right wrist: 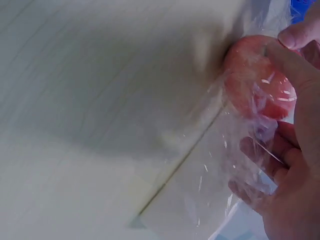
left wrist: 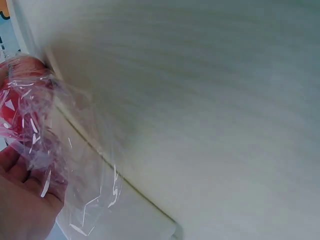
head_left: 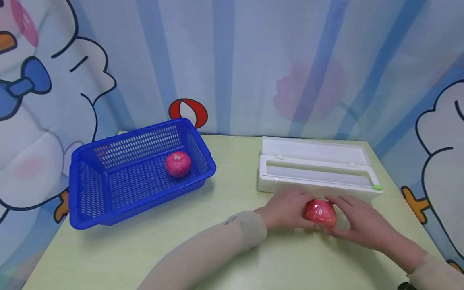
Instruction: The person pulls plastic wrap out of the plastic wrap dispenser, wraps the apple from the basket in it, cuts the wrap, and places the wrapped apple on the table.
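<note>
A red apple (head_left: 320, 212) stands between my two hands near the table's right side, with glossy clear plastic wrap (left wrist: 95, 165) drawn over it. My left hand (head_left: 288, 209) grips the apple from its left, thumb toward me and fingers on the far side. On the opposite side, my right hand (head_left: 364, 221) holds the wrapped apple between thumb and fingers. Loose film (right wrist: 215, 170) trails past the right fingers in the right wrist view. Just behind the hands lies a long white plastic-wrap dispenser (head_left: 290, 185), its lid (head_left: 315, 149) raised.
On the left of the table (head_left: 232, 161) stands a blue mesh basket (head_left: 145, 205) with one red apple (head_left: 178, 164) inside. A green slider (head_left: 377, 187) sits at the dispenser's right end. A printed curtain (head_left: 246, 72) hangs behind the table.
</note>
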Action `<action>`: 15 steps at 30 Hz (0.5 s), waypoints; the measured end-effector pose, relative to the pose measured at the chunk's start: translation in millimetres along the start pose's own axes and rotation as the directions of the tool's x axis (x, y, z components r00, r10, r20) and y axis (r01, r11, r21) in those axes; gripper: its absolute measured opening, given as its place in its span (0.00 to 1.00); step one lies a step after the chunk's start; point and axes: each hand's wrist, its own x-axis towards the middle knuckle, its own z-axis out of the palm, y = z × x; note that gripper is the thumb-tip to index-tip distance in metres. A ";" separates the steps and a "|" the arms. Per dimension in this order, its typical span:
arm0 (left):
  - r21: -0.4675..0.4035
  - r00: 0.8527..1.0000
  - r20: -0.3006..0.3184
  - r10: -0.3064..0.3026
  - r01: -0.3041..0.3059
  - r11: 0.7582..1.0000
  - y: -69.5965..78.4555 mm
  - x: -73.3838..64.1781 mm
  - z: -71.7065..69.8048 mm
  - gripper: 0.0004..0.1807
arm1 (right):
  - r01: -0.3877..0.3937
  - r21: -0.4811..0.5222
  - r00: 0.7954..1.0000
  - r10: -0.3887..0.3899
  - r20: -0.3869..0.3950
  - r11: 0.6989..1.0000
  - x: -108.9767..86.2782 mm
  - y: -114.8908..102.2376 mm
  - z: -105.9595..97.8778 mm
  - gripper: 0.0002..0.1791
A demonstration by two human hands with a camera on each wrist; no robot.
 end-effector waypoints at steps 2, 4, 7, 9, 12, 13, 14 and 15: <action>-0.003 1.000 0.004 0.000 0.000 1.000 -0.9 1.8 -1.0 0.38 | 0.016 0.012 0.999 -0.016 -0.028 1.000 1.2 0.2 3.0 0.46; -0.002 1.000 0.006 0.009 -0.009 1.000 -1.6 3.5 -2.3 0.38 | 0.010 0.042 0.999 -0.009 -0.037 0.999 2.9 1.7 5.1 0.44; -0.011 1.000 0.014 0.006 -0.006 1.000 -2.4 5.1 -4.1 0.40 | 0.005 0.102 0.999 -0.001 -0.040 0.995 6.2 6.0 7.0 0.42; -0.010 1.000 0.018 0.002 -0.002 1.000 -2.5 4.8 -6.2 0.42 | 0.016 0.140 0.999 -0.010 -0.044 0.990 8.6 9.7 8.1 0.41; 0.020 1.000 0.018 -0.005 0.004 1.000 -1.9 2.8 -8.9 0.45 | 0.067 0.186 0.996 -0.056 -0.065 0.980 11.1 15.0 9.4 0.40; 0.036 1.000 0.014 -0.003 0.003 0.999 -1.5 2.0 -9.5 0.45 | 0.083 0.198 0.995 -0.070 -0.074 0.977 11.7 16.3 9.8 0.40; 0.054 1.000 0.008 -0.001 0.001 0.999 -1.0 1.1 -9.9 0.46 | 0.096 0.207 0.993 -0.081 -0.080 0.974 12.2 17.9 10.1 0.40; 0.068 1.000 0.002 0.001 -0.001 0.998 -0.5 0.2 -10.1 0.47 | 0.107 0.221 0.992 -0.090 -0.083 0.969 12.8 19.2 10.3 0.40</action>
